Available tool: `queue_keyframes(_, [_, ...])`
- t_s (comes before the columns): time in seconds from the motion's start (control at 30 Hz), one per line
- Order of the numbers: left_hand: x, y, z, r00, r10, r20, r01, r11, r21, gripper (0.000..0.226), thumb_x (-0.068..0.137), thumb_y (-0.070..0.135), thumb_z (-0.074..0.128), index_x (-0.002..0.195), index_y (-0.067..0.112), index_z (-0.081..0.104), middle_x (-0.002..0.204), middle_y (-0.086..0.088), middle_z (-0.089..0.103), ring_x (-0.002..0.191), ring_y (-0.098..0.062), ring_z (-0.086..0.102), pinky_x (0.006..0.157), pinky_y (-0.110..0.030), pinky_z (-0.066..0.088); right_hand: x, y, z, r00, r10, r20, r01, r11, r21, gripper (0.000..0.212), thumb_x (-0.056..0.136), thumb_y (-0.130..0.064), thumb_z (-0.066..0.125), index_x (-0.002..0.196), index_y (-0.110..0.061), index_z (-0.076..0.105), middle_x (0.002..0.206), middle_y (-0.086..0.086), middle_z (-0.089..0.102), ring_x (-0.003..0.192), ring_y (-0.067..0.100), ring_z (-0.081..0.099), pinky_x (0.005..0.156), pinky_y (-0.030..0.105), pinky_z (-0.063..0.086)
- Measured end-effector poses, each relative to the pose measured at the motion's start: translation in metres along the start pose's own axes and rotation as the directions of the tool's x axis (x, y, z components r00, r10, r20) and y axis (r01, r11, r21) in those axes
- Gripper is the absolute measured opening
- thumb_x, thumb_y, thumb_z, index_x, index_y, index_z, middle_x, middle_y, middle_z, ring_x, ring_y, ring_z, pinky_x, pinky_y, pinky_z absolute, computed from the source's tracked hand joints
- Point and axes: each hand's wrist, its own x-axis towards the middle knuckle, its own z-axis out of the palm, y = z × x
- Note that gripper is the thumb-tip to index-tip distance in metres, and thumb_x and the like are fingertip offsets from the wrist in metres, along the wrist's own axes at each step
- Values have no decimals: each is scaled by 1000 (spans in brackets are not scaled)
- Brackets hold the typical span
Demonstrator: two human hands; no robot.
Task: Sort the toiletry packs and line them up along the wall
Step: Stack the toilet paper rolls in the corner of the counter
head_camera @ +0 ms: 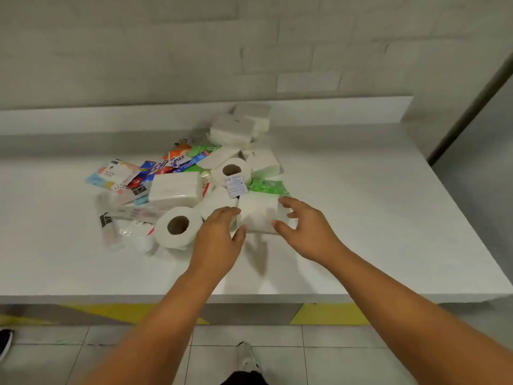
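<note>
A jumbled pile of toiletry packs lies mid-counter: white tissue packs [175, 189], toilet paper rolls [179, 227], green wipe packs [267, 186] and coloured sachets [177, 160]. My left hand [219, 237] and my right hand [304, 228] flank a white tissue pack [259, 214] at the pile's near edge. Fingers of both hands are spread and touch its two sides; the pack still rests on the counter. A small white sachet [236, 186] leans just behind it.
The white counter [361, 207] meets a raised ledge [83, 118] along the grey tiled wall. More tissue packs [241, 123] lie against that ledge. The counter's front edge runs just below my forearms, with tiled floor and my shoe [245, 357] beneath.
</note>
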Motion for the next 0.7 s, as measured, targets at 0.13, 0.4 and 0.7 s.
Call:
queue_keyframes(0.13, [15,-16,6,1000,-17,17,18,998,-64,43,92,22,68,132,13,58,126,-3,64,107,-22,64,92,-30,50,15,3,21,994,109,-17,-109,994,15,62,89,-33,66,145,-23,40,137,0,54,115,20,59,96,31,48])
queue_keyframes(0.4, [29,-28,21,992,-49,117,73,975,-209,30,91,21,67,120,24,59,103,9,67,97,-14,65,88,-32,55,27,13,52,973,221,-58,-205,957,205,61,93,-25,63,147,-26,35,123,-2,59,100,14,62,89,29,54])
queue_keyframes(0.7, [39,-13,22,978,-48,203,127,909,-397,26,89,24,72,114,17,71,84,16,66,80,2,59,77,-8,45,16,44,36,978,208,6,-203,948,245,75,81,-22,75,145,-33,37,136,-3,45,116,16,55,91,31,55])
